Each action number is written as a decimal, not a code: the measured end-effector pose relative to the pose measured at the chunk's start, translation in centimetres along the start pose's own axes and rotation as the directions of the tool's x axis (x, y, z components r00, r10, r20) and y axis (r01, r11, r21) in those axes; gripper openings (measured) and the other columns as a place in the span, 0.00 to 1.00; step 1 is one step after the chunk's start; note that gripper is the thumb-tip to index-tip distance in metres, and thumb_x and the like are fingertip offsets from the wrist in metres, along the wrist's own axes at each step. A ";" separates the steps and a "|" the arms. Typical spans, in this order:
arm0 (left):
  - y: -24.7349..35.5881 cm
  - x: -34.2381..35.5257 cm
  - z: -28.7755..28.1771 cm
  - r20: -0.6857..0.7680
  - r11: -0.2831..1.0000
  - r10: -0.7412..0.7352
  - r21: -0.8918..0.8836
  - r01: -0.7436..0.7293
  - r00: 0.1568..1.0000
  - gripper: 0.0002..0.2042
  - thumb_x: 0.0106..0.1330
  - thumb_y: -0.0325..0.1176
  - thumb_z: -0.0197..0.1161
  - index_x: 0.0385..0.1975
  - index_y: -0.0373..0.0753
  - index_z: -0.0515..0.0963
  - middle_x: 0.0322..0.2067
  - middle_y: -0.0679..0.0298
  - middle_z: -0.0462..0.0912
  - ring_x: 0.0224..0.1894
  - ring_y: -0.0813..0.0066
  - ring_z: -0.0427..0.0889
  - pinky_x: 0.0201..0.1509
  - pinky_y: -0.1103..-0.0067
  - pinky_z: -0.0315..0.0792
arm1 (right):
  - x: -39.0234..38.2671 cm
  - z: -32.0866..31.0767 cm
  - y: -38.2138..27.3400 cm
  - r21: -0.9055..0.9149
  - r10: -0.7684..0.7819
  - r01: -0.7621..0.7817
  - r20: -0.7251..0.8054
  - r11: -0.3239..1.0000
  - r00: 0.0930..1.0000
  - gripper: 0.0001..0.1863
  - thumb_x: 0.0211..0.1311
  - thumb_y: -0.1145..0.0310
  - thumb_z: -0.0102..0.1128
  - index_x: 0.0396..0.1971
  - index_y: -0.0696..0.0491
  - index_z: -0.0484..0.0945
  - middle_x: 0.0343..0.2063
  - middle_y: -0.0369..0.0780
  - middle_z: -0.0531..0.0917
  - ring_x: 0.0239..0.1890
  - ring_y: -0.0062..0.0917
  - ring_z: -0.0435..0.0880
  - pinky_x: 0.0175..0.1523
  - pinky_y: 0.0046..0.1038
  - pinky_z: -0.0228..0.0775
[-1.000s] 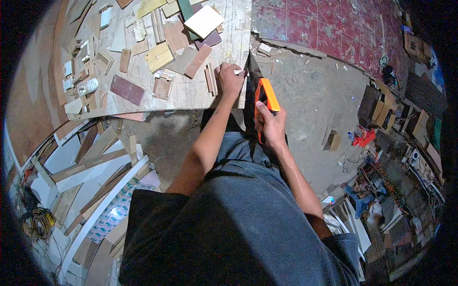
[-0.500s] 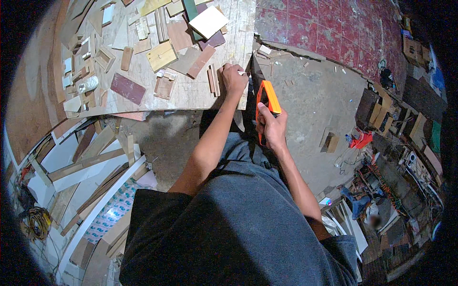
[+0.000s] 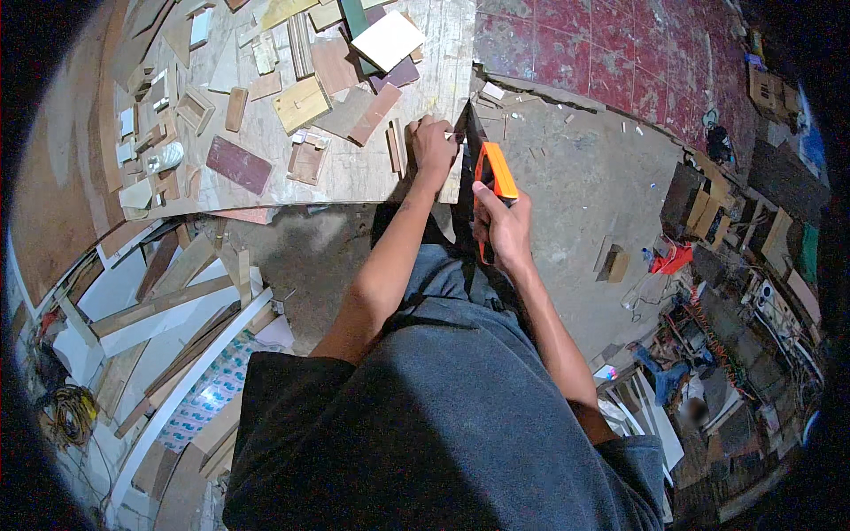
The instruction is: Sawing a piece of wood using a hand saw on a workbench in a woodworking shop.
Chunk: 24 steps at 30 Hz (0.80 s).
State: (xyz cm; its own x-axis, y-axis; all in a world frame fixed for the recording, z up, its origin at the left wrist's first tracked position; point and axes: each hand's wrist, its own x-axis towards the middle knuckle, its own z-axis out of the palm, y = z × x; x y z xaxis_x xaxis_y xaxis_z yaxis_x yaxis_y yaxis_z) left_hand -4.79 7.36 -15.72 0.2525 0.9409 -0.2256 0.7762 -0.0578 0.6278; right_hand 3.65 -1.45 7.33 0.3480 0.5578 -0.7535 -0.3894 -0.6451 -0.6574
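Observation:
My right hand [image 3: 502, 226] grips the orange handle of a handsaw [image 3: 498, 168]. Its dark blade points away from me, along the right edge of the wooden worktop [image 3: 233, 183]. My left hand [image 3: 429, 146] rests near that edge with bent fingers closed on a small pale piece [image 3: 450, 136] beside the blade; the piece is mostly hidden. Left of this hand lie narrow wooden strips [image 3: 395, 148]. Further back are a pinkish board [image 3: 375, 114], a yellow board [image 3: 301, 104] and a white board [image 3: 387, 39].
Offcuts [image 3: 177, 314] and a coiled cable [image 3: 66, 416] are at lower left. A concrete floor [image 3: 584, 186] lies right of the worktop, below red tiles [image 3: 602, 44]. A red object [image 3: 673, 258], cords and wood scraps line the right side.
My right hand and the saw have shifted slightly upward, toward the worktop, since half a second ago. My left hand stays at the edge with only a slight shift.

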 end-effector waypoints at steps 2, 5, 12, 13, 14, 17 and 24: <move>0.1 0.5 0.3 0.023 0.995 0.023 0.092 -0.025 0.999 0.09 0.49 0.27 0.72 0.31 0.45 0.87 0.39 0.56 0.81 0.48 0.54 0.76 0.55 0.66 0.69 | 0.1 0.2 0.0 -0.034 -0.027 0.028 0.036 0.999 0.999 0.12 0.67 0.67 0.63 0.26 0.53 0.72 0.15 0.29 0.70 0.12 0.14 0.67 0.17 0.23 0.57; 0.3 0.7 0.3 0.074 0.983 0.046 0.177 -0.058 0.996 0.07 0.53 0.26 0.69 0.32 0.43 0.87 0.39 0.56 0.82 0.49 0.52 0.77 0.54 0.65 0.71 | 0.1 0.2 0.2 -0.028 -0.021 0.022 0.022 0.999 1.000 0.12 0.67 0.66 0.63 0.25 0.53 0.72 0.15 0.29 0.70 0.12 0.14 0.66 0.17 0.23 0.57; -0.4 0.7 -0.2 -0.001 0.985 0.171 -0.035 -0.171 0.985 0.05 0.52 0.25 0.68 0.29 0.39 0.87 0.33 0.54 0.83 0.41 0.51 0.79 0.51 0.65 0.73 | 0.0 0.0 0.4 -0.026 -0.050 0.050 -0.005 0.998 0.999 0.13 0.67 0.66 0.63 0.25 0.52 0.69 0.15 0.30 0.68 0.12 0.16 0.66 0.17 0.24 0.57; -0.4 0.8 -0.2 -0.002 0.986 0.166 -0.032 -0.166 0.986 0.05 0.52 0.25 0.67 0.29 0.39 0.87 0.33 0.54 0.83 0.41 0.51 0.79 0.51 0.65 0.73 | 0.2 0.0 0.6 -0.035 -0.073 0.073 -0.004 0.997 0.997 0.13 0.67 0.66 0.63 0.26 0.52 0.70 0.15 0.30 0.69 0.12 0.16 0.66 0.17 0.24 0.57; -0.4 0.8 -0.2 -0.002 0.987 0.160 -0.030 -0.160 0.987 0.05 0.52 0.24 0.67 0.29 0.39 0.87 0.33 0.54 0.83 0.41 0.52 0.79 0.51 0.64 0.73 | 0.3 0.0 0.8 -0.044 -0.096 0.095 -0.002 0.994 0.995 0.12 0.67 0.66 0.63 0.26 0.52 0.70 0.15 0.30 0.69 0.12 0.16 0.66 0.17 0.24 0.57; -0.5 0.8 -0.3 0.010 0.983 0.172 -0.060 -0.171 0.985 0.06 0.52 0.24 0.67 0.29 0.38 0.87 0.33 0.54 0.83 0.42 0.51 0.79 0.51 0.65 0.73 | 0.1 0.0 0.5 0.011 -0.054 0.054 -0.007 0.998 0.999 0.12 0.67 0.67 0.62 0.25 0.53 0.71 0.15 0.29 0.69 0.13 0.14 0.66 0.18 0.23 0.56; -0.9 0.8 -0.7 -0.002 0.971 0.222 -0.088 -0.221 0.975 0.07 0.52 0.25 0.65 0.30 0.38 0.86 0.32 0.54 0.83 0.40 0.52 0.79 0.48 0.64 0.72 | 1.1 0.4 -1.9 -0.009 -0.013 0.013 0.031 1.000 0.999 0.12 0.67 0.67 0.62 0.26 0.53 0.71 0.15 0.31 0.71 0.12 0.16 0.67 0.17 0.25 0.58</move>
State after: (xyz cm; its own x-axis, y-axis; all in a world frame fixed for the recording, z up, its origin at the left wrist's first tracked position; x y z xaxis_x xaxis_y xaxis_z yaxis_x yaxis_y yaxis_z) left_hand -5.70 8.37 -15.97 0.4172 0.9054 -0.0790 0.6473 -0.2350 0.7251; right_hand 4.39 0.60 7.71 0.3262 0.5819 -0.7450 -0.3776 -0.6423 -0.6670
